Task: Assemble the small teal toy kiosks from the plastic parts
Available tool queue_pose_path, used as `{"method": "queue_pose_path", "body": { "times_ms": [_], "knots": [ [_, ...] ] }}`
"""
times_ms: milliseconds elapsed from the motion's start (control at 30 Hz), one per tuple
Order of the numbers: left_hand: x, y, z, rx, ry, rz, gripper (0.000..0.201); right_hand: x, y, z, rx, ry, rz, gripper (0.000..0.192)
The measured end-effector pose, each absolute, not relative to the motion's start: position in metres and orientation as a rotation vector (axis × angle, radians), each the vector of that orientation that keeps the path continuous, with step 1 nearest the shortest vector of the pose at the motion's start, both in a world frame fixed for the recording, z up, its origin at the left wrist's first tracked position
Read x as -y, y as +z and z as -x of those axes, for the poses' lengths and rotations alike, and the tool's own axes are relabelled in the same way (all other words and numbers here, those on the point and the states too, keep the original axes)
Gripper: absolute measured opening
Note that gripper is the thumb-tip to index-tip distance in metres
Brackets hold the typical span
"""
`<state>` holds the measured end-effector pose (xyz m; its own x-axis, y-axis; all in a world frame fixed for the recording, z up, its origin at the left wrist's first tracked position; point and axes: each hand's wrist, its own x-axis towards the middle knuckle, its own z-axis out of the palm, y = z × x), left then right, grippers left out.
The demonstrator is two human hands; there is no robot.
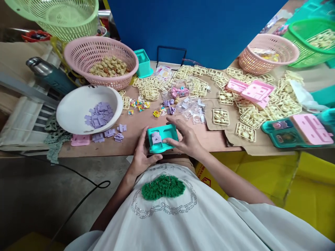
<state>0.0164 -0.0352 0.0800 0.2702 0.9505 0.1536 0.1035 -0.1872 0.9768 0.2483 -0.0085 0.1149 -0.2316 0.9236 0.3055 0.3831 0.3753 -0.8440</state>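
Observation:
A turquoise plastic case (170, 134) with shallow recesses is held between my two hands at the table's front edge. Into its left recess is set a small lilac plastic part (156, 138) with a round mark. My left hand (141, 153) grips the case's left side, fingers along the edge and thumb at the lower corner. On the other side, my right hand (187, 137) holds the right end, its thumb reaching over the front face near the lilac part. Lilac pieces (119, 132) lie loose on the table to the left of the case.
At left stand a white bowl (65, 108) of lilac pieces, a pink basket (75, 52) of beige parts and a bottle (49, 75). Beige part frames (221, 116) spread across the back and right. Small clear packets (193, 109) lie ahead; more turquoise-and-pink cases (311, 129) sit right.

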Motion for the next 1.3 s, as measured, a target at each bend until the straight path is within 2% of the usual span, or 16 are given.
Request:
{"method": "queue_pose_path", "body": {
  "times_ms": [200, 400, 600, 767, 833, 967, 1133, 1200, 1300],
  "knots": [
    [0.045, 0.096, -0.031, -1.12, 1.18, -1.434, 0.062, 0.03, 0.117, -0.232, 1.741, 0.533, 1.044, 0.071],
    [0.051, 0.097, -0.039, -1.123, 1.285, -1.56, 0.057, 0.039, 0.12, -0.225, 1.736, 0.439, 1.029, 0.056],
    [0.05, 0.095, -0.037, -1.212, 1.247, -1.593, 0.04, 0.036, 0.122, -0.224, 1.619, 0.375, 1.138, 0.038],
    [0.04, 0.095, -0.041, -1.382, 1.313, -1.703, 0.03, 0.044, 0.128, -0.222, 1.828, 0.281, 1.09, 0.049],
    [0.035, 0.098, -0.044, -1.389, 1.339, -1.804, 0.029, 0.044, 0.129, -0.222, 1.872, 0.278, 1.132, 0.047],
    [0.028, 0.104, -0.047, -1.36, 1.361, -1.962, 0.031, 0.041, 0.133, -0.22, 1.937, 0.254, 1.174, 0.032],
    [0.025, 0.096, -0.045, -1.466, 1.369, -1.762, 0.04, 0.034, 0.134, -0.212, 1.803, 0.329, 1.037, 0.017],
    [0.024, 0.089, -0.043, -1.51, 1.358, -1.602, 0.046, 0.028, 0.134, -0.21, 1.569, 0.507, 1.044, 0.017],
    [0.018, 0.082, -0.039, -1.512, 1.358, -1.445, 0.05, 0.017, 0.131, -0.21, 1.195, 0.761, 1.074, 0.029]
  ]
}}
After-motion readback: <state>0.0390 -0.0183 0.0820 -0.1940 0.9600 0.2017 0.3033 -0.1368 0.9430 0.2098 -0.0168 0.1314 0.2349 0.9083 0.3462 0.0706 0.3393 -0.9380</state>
